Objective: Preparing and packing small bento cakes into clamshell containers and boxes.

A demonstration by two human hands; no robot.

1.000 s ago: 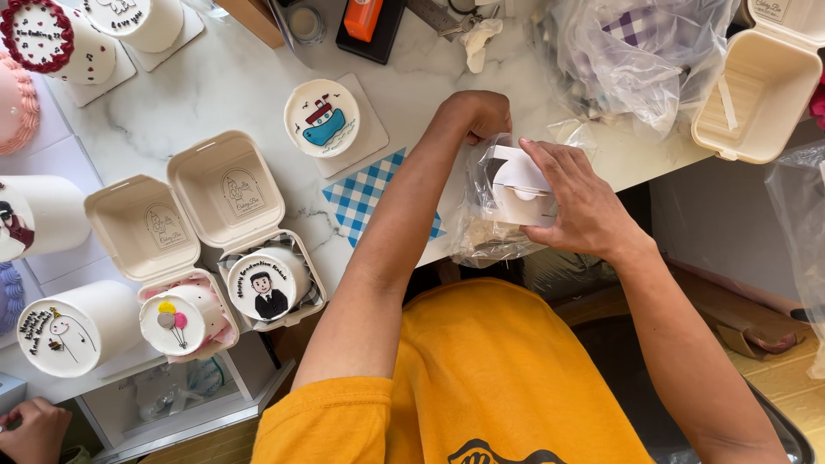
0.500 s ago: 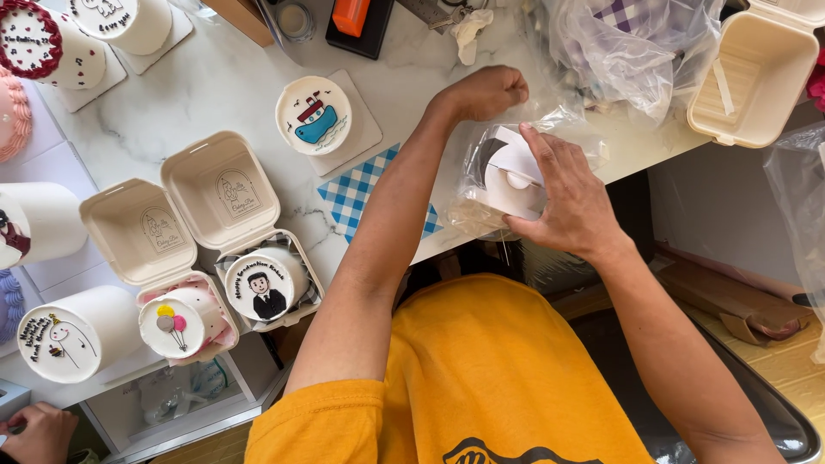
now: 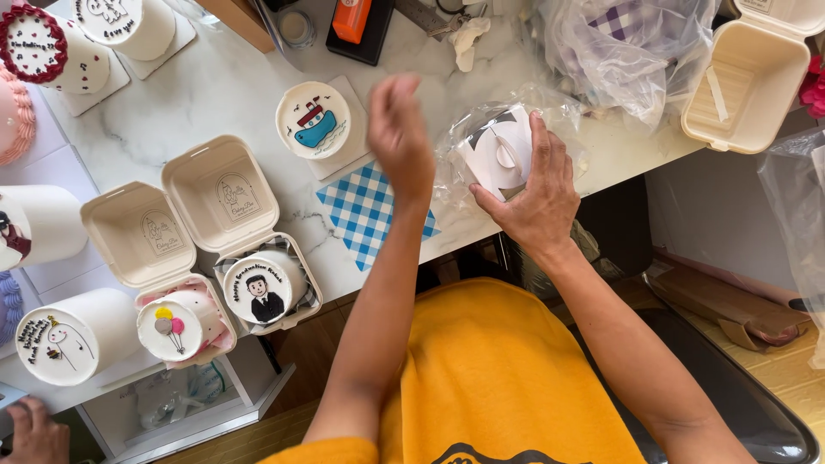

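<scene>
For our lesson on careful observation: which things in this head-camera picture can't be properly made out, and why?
- Left hand: motion-blurred, fingers unclear.
- White object under the right hand: veiled by a crinkled clear bag.
- Another person's hand: cut by the bottom-left edge.
- Pink cake: cut by the left edge.

Left of the left hand (image 3: 400, 137): two open clamshell boxes (image 3: 219, 193) (image 3: 137, 232) each holding a small cake, one loose boat cake (image 3: 314, 120), one blue checked paper (image 3: 374, 210). Under the right hand (image 3: 533, 193), one clear bag (image 3: 503, 142); beyond it, one empty clamshell box (image 3: 739, 82)
</scene>
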